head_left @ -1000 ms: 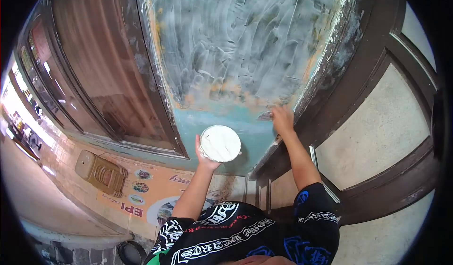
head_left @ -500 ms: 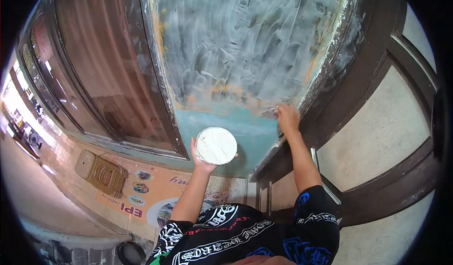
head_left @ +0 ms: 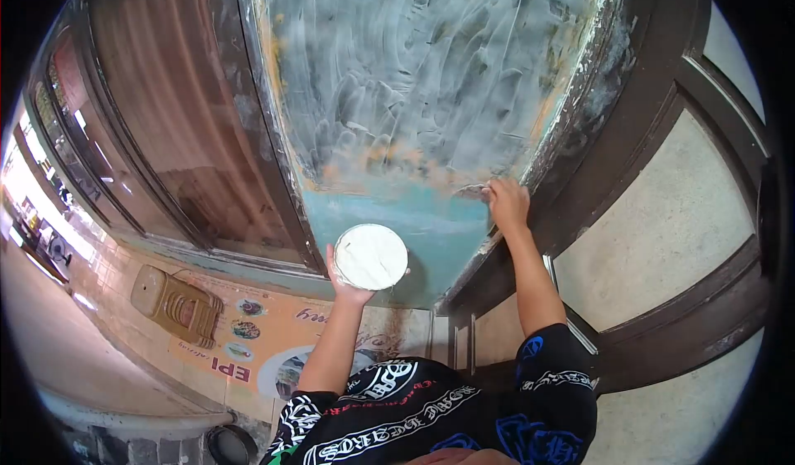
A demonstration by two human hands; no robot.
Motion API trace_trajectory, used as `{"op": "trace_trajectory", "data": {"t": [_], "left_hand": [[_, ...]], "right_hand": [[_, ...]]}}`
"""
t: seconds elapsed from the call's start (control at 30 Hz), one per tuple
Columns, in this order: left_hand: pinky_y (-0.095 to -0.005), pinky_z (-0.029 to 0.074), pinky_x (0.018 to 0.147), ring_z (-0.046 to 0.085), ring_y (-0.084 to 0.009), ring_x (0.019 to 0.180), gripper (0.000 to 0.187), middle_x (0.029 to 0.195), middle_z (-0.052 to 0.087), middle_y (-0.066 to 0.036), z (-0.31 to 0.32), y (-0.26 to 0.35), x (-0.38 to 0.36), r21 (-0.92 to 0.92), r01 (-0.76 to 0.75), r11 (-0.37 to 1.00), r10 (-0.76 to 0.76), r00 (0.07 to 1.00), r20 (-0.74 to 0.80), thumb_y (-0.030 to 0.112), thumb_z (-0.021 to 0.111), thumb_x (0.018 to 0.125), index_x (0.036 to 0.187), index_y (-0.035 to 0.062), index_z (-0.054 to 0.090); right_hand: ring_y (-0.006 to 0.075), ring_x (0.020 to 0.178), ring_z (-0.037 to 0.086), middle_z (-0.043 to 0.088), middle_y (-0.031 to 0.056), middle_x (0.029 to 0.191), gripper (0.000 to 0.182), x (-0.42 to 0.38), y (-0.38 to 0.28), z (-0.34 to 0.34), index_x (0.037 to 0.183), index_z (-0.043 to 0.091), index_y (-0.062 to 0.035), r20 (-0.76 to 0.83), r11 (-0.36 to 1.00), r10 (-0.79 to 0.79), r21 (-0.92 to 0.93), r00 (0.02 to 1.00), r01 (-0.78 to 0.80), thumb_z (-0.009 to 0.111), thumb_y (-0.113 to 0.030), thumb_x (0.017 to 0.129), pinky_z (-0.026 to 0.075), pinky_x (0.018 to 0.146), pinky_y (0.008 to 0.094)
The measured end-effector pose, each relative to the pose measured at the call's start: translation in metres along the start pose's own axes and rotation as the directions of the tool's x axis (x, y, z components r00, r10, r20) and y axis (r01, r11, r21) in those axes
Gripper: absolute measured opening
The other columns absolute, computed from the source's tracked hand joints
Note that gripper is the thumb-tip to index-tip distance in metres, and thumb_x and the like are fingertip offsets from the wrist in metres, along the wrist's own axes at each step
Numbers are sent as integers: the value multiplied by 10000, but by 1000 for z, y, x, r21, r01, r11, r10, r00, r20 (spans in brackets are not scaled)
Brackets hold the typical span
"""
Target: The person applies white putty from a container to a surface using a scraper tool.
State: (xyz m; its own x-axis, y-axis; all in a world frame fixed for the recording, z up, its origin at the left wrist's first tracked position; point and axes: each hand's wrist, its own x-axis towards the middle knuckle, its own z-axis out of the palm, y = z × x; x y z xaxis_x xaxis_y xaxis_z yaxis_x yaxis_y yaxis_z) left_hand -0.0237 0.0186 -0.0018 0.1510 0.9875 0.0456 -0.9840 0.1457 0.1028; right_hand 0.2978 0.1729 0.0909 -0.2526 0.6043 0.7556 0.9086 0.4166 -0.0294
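Observation:
My left hand (head_left: 349, 289) is wrapped round the underside and edge of a round container of white putty (head_left: 372, 256), held in front of the lower panel. Its top faces me and is filled with smooth white paste marked by a few lines. My right hand (head_left: 508, 203) is closed, with its fingertips against the panel (head_left: 397, 212) near the right frame. Whatever it grips is mostly hidden; only a thin dark edge shows by the fingertips. The upper panel is smeared with grey-white streaks, with orange patches along the border of the blue-green lower part.
A brown framed door (head_left: 638, 216) with pale panels stands close on my right. To the left is a dark-framed glass door (head_left: 178, 134). A tan plastic stool (head_left: 175, 303) lies on the floor beside an orange printed banner (head_left: 273, 320). A black round pan (head_left: 232, 444) sits at lower left.
My left hand and the putty container have shifted slightly left. My right hand has moved a little to the right along the panel, still closed.

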Motion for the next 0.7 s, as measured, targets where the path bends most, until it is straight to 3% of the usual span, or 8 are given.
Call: {"op": "trace_trajectory", "data": {"t": [0.07, 0.2, 0.3, 0.5, 0.6, 0.63, 0.67, 0.7], "left_hand": [[-874, 302, 948, 433, -500, 1339, 869, 1533, 419, -165, 5, 0, -3, 16, -17, 1000, 17, 1000, -13, 759, 410, 866, 1499, 164, 417], [-878, 297, 944, 427, -507, 1339, 861, 1531, 414, -170, 4, 0, -4, -8, -29, 1000, 29, 1000, -13, 756, 431, 861, 1498, 177, 412], [-873, 296, 952, 420, -507, 1344, 870, 1533, 412, -172, 5, -1, -5, -21, -13, 1000, 13, 1000, 23, 760, 430, 859, 1499, 171, 412], [-860, 311, 959, 437, -498, 1335, 871, 1528, 424, -167, 7, 0, -9, 29, -7, 1000, 7, 1000, 2, 759, 425, 862, 1489, 154, 430], [-857, 309, 965, 440, -486, 1339, 861, 1525, 431, -161, -1, 3, -11, 55, -33, 998, 33, 999, 3, 752, 435, 860, 1486, 161, 438], [-858, 302, 967, 443, -479, 1339, 854, 1522, 437, -156, -5, 5, -10, 41, -41, 998, 41, 999, -4, 748, 439, 861, 1483, 163, 443], [-858, 302, 967, 443, -479, 1339, 854, 1522, 437, -156, -6, 5, -10, 38, -45, 998, 45, 999, -2, 748, 439, 861, 1483, 163, 443], [-862, 278, 974, 403, -541, 1338, 889, 1541, 400, -187, -6, 4, -9, 24, -42, 999, 42, 999, 12, 766, 444, 849, 1502, 164, 415]], "right_hand": [[301, 868, 622, 672, 56, 863, 129, -5, -10, -13, 878, 689, -127, 22, 1000, 0, -20, 1000, 1, 749, -217, 809, 444, 733, 465], [309, 889, 630, 664, 61, 831, 100, -49, -19, 22, 862, 691, -137, 116, 994, -12, 111, 993, -1, 738, -213, 817, 450, 746, 472], [291, 907, 630, 685, 29, 876, 35, -57, -2, 60, 863, 675, -163, 323, 999, -26, -20, 946, 34, 679, -198, 869, 433, 765, 495], [296, 907, 631, 691, 37, 886, 37, 0, -5, -12, 866, 677, -158, 70, 994, 81, 68, 994, -86, 664, -192, 873, 433, 780, 494], [325, 885, 642, 677, 91, 881, 116, -29, -9, -1, 815, 671, -119, 220, 997, 49, 47, 974, -60, 709, -226, 842, 449, 750, 471], [318, 893, 648, 676, 89, 875, 129, -43, -10, 14, 827, 673, -119, 225, 987, -10, 161, 974, -27, 719, -239, 837, 455, 765, 467], [326, 887, 650, 674, 87, 866, 123, -54, -17, 25, 839, 674, -113, 252, 986, -9, 163, 968, -33, 718, -228, 836, 461, 768, 476], [330, 883, 649, 677, 87, 870, 119, -63, -18, 43, 842, 676, -111, 266, 985, -5, 166, 964, -41, 712, -224, 841, 464, 766, 481]]}}
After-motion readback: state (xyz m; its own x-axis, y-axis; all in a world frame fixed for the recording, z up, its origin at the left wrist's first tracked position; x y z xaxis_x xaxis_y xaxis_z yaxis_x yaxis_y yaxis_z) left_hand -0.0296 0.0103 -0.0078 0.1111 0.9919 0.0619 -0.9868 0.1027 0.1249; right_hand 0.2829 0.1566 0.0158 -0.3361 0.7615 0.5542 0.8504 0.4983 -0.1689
